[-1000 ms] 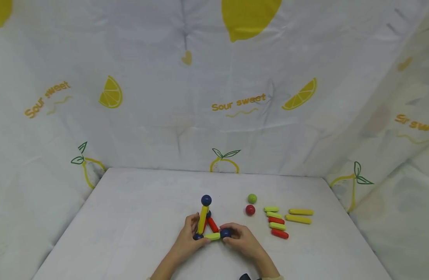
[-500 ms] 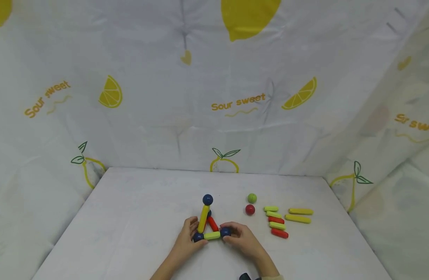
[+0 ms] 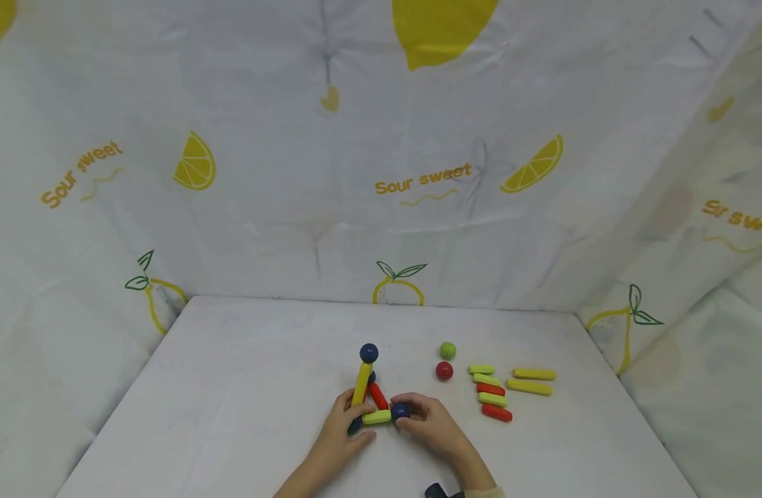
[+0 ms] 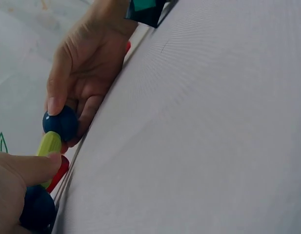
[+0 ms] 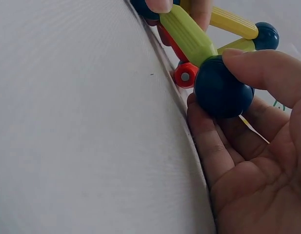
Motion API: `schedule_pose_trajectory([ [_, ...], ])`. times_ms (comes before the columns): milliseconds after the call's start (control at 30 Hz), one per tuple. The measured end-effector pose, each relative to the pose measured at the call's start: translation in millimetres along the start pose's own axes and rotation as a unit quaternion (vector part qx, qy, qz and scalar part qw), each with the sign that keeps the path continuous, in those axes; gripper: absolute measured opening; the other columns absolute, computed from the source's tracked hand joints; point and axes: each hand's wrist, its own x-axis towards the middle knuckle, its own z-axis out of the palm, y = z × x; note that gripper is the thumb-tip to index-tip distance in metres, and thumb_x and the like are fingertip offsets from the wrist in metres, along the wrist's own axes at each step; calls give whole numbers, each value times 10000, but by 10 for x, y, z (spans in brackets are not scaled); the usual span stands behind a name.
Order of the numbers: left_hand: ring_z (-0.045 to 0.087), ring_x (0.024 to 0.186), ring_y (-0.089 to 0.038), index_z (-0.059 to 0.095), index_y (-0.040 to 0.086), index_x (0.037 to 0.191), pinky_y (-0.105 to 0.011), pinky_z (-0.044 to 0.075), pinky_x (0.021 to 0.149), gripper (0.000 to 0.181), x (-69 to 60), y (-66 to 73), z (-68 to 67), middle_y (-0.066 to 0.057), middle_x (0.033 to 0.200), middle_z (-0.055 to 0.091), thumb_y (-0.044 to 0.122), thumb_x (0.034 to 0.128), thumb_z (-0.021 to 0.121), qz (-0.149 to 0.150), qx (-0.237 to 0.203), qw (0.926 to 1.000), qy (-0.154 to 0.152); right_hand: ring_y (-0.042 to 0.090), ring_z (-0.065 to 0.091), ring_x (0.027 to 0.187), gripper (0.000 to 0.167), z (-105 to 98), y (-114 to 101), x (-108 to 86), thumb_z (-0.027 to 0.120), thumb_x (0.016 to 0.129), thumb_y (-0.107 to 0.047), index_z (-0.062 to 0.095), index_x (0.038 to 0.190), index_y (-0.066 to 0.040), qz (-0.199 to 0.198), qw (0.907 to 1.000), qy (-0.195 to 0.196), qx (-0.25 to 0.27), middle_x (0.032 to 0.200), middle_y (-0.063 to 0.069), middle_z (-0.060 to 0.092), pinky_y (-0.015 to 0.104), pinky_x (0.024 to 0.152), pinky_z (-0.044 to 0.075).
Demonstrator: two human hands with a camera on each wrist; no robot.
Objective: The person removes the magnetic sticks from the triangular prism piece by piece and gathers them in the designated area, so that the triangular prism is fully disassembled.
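Blue balls and coloured rods form a structure at the table's centre. My right hand (image 3: 435, 430) pinches the blue ball (image 3: 400, 411) at its right corner; a light green rod (image 3: 377, 417) runs left from that ball. My left hand (image 3: 335, 440) curls round the left corner, partly covering its blue ball (image 3: 355, 425). From there a yellow rod (image 3: 361, 384) rises to a top blue ball (image 3: 369, 353). Behind is a red rod (image 3: 377, 396). In the right wrist view a red rod end (image 5: 185, 75) stands apart from the held ball (image 5: 223, 87).
Right of the structure lie a green ball (image 3: 447, 351), a red ball (image 3: 444, 371), several short green and red rods (image 3: 492, 399) and two yellow rods (image 3: 529, 386). A printed cloth (image 3: 281, 228) hangs behind the white table (image 3: 231, 387).
My left hand's fingers have shifted over the left corner, with a finger now across the foot of the yellow rod. The left ball is more covered. My right hand has hardly moved.
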Motion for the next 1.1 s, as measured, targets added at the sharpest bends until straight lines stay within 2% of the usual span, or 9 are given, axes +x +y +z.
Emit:
schedule_pose_trajectory([
  [200, 529, 1207, -339, 688, 231, 1070, -499, 454, 1002, 258, 16, 29, 30, -170, 1315, 508, 223, 815, 726, 214, 555, 9961, 655, 176, 613, 1021, 375, 1, -25, -9, 664, 871, -131, 596, 1207, 19, -54, 9999, 21, 83, 1219, 188, 610, 209, 868, 542],
  [267, 542, 1194, -329, 692, 226, 1052, -487, 460, 1001, 246, 18, 31, 37, -164, 1293, 528, 225, 809, 729, 214, 667, 9947, 759, 171, 613, 1016, 370, 2, -24, -10, 662, 872, -125, 596, 1208, 16, -63, 9999, 42, 89, 1218, 188, 610, 202, 862, 541],
  [367, 546, 1190, -328, 695, 214, 1038, -487, 459, 1001, 231, 12, 27, 40, -160, 1272, 542, 237, 810, 729, 169, 675, 9943, 803, 190, 613, 1018, 361, 8, -70, -32, 660, 873, -123, 600, 1202, 15, -52, 9999, 75, 91, 1218, 194, 608, 210, 860, 545],
  [567, 531, 1215, -315, 699, 210, 1042, -482, 447, 1014, 221, -2, 41, 40, -131, 1274, 545, 271, 830, 711, -121, 538, 9962, 675, 223, 609, 1020, 353, 12, -275, -120, 655, 871, -118, 602, 1183, 38, -65, 9999, 113, -7, 1201, 202, 614, 242, 871, 550],
  [833, 533, 1221, -306, 699, 179, 1052, -462, 451, 1011, 223, -23, 77, 39, -134, 1298, 546, 248, 840, 702, -8, 586, 9958, 703, 201, 607, 1006, 367, 4, -15, -17, 670, 872, -170, 611, 1203, -22, 25, 9997, 196, -161, 1218, 157, 618, 265, 881, 551],
  [900, 538, 1215, -316, 700, 162, 1049, -463, 458, 998, 225, -31, 78, 46, -149, 1302, 545, 227, 834, 709, 87, 708, 9944, 775, 198, 608, 1018, 373, -4, 17, -10, 679, 864, -198, 617, 1204, -56, 57, 9987, 367, -354, 1218, 137, 619, 286, 885, 553],
  [1033, 550, 1201, -331, 702, 133, 1045, -445, 473, 977, 241, -44, 75, 64, -174, 1303, 543, 182, 811, 733, 201, 1023, 9892, 1031, 240, 591, 1088, 362, -44, 43, -26, 691, 847, -201, 628, 1192, -110, 208, 9924, 985, -702, 1230, 118, 613, 376, 914, 543],
  [1100, 549, 1203, -333, 702, 126, 1049, -432, 473, 975, 249, -46, 73, 69, -177, 1306, 540, 170, 807, 737, 149, 1083, 9880, 1090, 257, 583, 1118, 356, -67, 50, -43, 697, 841, -195, 631, 1184, -123, 284, 9880, 1296, -786, 1234, 113, 612, 394, 925, 535],
])
